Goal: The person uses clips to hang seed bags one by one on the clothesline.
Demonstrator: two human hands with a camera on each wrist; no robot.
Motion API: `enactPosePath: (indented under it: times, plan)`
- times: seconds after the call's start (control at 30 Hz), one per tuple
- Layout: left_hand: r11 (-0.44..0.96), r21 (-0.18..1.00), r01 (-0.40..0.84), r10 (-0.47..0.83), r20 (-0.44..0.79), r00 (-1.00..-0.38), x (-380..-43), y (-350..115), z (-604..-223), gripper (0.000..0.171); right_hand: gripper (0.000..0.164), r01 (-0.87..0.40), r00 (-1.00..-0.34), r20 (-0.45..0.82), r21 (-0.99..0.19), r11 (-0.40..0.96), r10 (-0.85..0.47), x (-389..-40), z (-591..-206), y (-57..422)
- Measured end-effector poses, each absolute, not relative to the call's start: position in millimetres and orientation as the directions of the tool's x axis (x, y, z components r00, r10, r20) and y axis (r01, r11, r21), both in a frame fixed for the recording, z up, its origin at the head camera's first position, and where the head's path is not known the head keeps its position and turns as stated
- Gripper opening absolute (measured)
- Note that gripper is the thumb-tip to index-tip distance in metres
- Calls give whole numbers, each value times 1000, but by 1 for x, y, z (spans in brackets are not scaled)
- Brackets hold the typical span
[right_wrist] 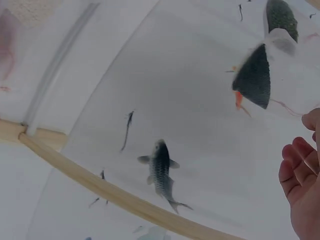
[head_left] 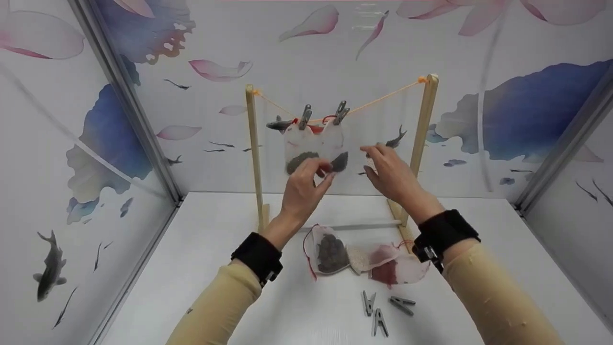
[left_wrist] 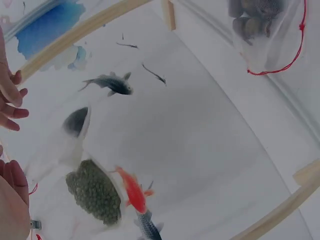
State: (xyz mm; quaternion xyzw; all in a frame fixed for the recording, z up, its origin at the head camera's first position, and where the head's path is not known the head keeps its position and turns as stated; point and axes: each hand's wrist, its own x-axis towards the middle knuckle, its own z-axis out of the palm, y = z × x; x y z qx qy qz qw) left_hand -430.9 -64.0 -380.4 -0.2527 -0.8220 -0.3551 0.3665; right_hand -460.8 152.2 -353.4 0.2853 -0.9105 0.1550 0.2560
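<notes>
Two white mesh drawstring bags hang side by side from an orange string, each under a grey clothespin (head_left: pixel 305 117). Green granules fill the bottom of the left bag (left_wrist: pixel 95 192); the right bag (right_wrist: pixel 255 77) has dark, fine contents. My left hand (head_left: pixel 304 187) is in front of their lower parts, fingers loosely bent, with a gap between thumb and forefinger and nothing visible in it. To the right of the bags, my right hand (head_left: pixel 395 175) is raised with relaxed fingers and holds nothing visible. A thin reddish line runs from the right bag towards its fingertips; contact cannot be told.
Wooden posts (head_left: pixel 254 153) carry the string. On the white table (head_left: pixel 215 287) lie a mesh bag of dark stones (head_left: pixel 330 254), a bag of pale grains (head_left: pixel 358 258) and a bag with reddish contents (head_left: pixel 385 272). Three loose clothespins (head_left: pixel 402 305) lie nearer me.
</notes>
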Motion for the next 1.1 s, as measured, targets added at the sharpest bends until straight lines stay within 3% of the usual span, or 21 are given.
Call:
enactPosePath:
  times: [0.13, 0.23, 0.43, 0.53, 0.77, 1.1]
  plan:
    - [600, 389, 699, 322, 682, -656, -410, -62, -411, 12, 26, -612, -765, 410, -220, 760, -497, -445, -379, 162]
    - [610, 398, 686, 423, 569, -705, -394, -54, -434, 12, 15, -633, -770, 295, -248, 733, -565, -429, -399, 167]
    - [643, 460, 612, 513, 335, -790, -359, -32, -483, 13, 9, -587, -783, 1, -331, 739, -621, -390, -448, 174]
    - [652, 510, 561, 532, 219, -818, -342, -23, -509, 15, 11, -564, -778, -71, -361, 743, -625, -371, -478, 178]
    - [663, 638, 391, 505, 4, -863, -323, -6, -566, 30, 24, -638, -724, 23, -401, 657, -689, -345, -538, 188]
    - [669, 704, 240, 385, -51, -922, -323, 7, -583, 36, 18, -609, -785, 221, -443, 658, -578, -333, -571, 186]
